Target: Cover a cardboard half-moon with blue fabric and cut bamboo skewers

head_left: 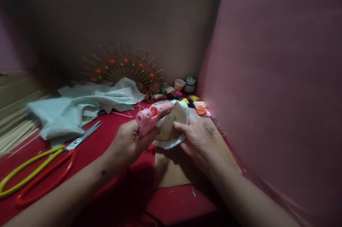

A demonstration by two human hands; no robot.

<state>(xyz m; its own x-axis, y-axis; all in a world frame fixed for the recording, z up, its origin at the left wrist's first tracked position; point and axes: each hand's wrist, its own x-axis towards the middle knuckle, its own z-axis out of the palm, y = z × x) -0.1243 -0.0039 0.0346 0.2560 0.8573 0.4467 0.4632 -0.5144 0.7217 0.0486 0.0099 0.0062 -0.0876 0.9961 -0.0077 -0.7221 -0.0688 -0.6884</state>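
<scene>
My left hand [133,140] is wrapped round the handle of a pink hot glue gun [149,115], whose nozzle points away to the right. My right hand [193,136] grips the right edge of a cardboard piece [173,123], its thumb pressed on the face. Pale fabric [169,144] sticks out around the cardboard's rim. The nozzle end lies over the upper part of the cardboard; whether it touches cannot be made out. Beneath both hands lies a flat brown cardboard sheet [171,173] on the red cloth [181,205].
Scissors [74,145] with yellow and red handles lie at left, near crumpled light-blue fabric [101,97]. Thin sticks [20,134] lie far left. A decorated fan-shaped piece [125,65] leans at the back, beside a cup [179,84] and jar [190,84]. A pink wall [272,77] rises right.
</scene>
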